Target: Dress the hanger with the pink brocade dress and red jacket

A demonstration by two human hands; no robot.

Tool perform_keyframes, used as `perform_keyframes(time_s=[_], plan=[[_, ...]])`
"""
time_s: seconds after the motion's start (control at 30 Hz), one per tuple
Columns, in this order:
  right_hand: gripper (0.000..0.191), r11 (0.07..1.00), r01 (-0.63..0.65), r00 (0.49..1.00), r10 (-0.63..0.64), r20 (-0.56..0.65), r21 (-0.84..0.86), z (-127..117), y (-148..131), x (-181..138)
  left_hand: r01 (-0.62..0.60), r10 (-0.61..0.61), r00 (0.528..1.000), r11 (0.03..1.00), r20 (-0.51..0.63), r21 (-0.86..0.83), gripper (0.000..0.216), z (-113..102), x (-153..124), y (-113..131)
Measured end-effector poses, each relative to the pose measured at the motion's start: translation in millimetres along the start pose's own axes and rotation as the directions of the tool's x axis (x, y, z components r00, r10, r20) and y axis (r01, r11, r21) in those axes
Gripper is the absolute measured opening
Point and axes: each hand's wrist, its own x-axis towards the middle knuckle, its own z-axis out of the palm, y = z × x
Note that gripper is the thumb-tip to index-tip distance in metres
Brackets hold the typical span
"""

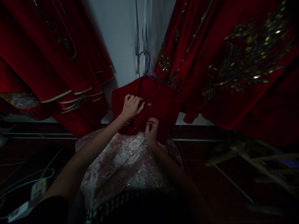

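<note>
A short red jacket hangs on a purple hanger, with a small shiny fastening below its round neckline. My left hand lies over the upper front of the jacket. Its thumb and fingers are pinched together at the front edge, just left of the fastening. Lower down, my right hand is curled in front of the jacket, thumb and fingertips drawn together; the dim light hides whatever is between them. A pale skirt with a shiny floral pattern spreads below the jacket's hem.
Red garments with pale trim hang at the left. On the right hangs red clothing with gold sequins. A white power strip with cords is at the lower left. A wooden frame stands at the lower right.
</note>
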Motion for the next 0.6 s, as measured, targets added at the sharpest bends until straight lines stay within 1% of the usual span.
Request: perform_keyframes(time_s=[0.07, 0.1, 0.13, 0.17, 0.2, 0.23, 0.3, 0.33, 0.37, 0.4, 0.47, 0.53, 0.6], plan=[[0.017, 0.995, 0.032, 0.999, -0.031, -0.010, 0.090, 12.4, -16.9, 27.4, 0.111, -0.106, 0.989, 0.993, -0.102, 0.048, 0.040, 1.9, -1.8, 3.1], [0.022, 0.989, 0.044, 0.998, -0.050, 0.034, 0.138, 20.2, -25.5, 40.7, 0.169, -0.158, 0.976, 0.984, -0.152, 0.057, 0.048, 2.9, -2.1, 5.2], [0.029, 0.985, 0.047, 0.992, -0.066, 0.110, 0.163, 28.5, -33.4, 52.9, 0.220, -0.206, 0.960, 0.974, -0.187, 0.058, 0.055, 3.7, -2.1, 7.3], [0.036, 0.988, 0.042, 0.978, -0.070, 0.195, 0.147, 36.8, -40.1, 63.6, 0.267, -0.250, 0.945, 0.962, -0.209, 0.057, 0.059, 4.0, -1.8, 9.1], [0.045, 0.996, 0.036, 0.969, -0.055, 0.240, 0.081, 44.2, -45.2, 72.6, 0.309, -0.290, 0.932, 0.949, -0.216, 0.058, 0.061, 3.7, -1.2, 10.3], [0.055, 1.000, 0.009, 0.965, -0.005, 0.263, -0.015, 50.1, -48.6, 80.0, 0.348, -0.327, 0.920, 0.935, -0.215, 0.065, 0.063, 2.6, -0.5, 10.4], [0.072, 0.971, -0.058, 0.966, 0.114, 0.234, -0.234, 54.7, -49.9, 91.5, 0.417, -0.391, 0.895, 0.905, -0.217, 0.089, 0.065, -3.1, 1.6, 5.5], [0.078, 0.942, -0.084, 0.968, 0.155, 0.200, -0.326, 52.5, -48.2, 96.7, 0.445, -0.416, 0.881, 0.890, -0.227, 0.098, 0.067, -7.8, 3.0, 0.1], [0.081, 0.914, -0.090, 0.971, 0.169, 0.169, -0.396, 47.3, -45.6, 102.3, 0.467, -0.434, 0.868, 0.878, -0.241, 0.100, 0.069, -13.6, 4.4, -7.2], [0.081, 0.891, -0.076, 0.976, 0.159, 0.150, -0.448, 39.4, -42.4, 108.7, 0.484, -0.449, 0.856, 0.870, -0.255, 0.094, 0.070, -20.3, 6.0, -16.2], [0.075, 0.856, -0.008, 0.986, 0.092, 0.139, -0.516, 17.7, -36.0, 124.4, 0.511, -0.478, 0.838, 0.856, -0.265, 0.073, 0.072, -35.3, 9.0, -37.1], [0.068, 0.811, 0.032, 0.990, 0.056, 0.131, -0.584, -6.5, -31.6, 143.6, 0.550, -0.524, 0.823, 0.832, -0.218, 0.077, 0.069, -49.8, 11.5, -57.2], [0.061, 0.760, 0.050, 0.986, 0.066, 0.153, -0.648, -27.2, -29.5, 164.4, 0.602, -0.590, 0.798, 0.789, -0.120, 0.127, 0.058, -61.0, 13.3, -71.4]])
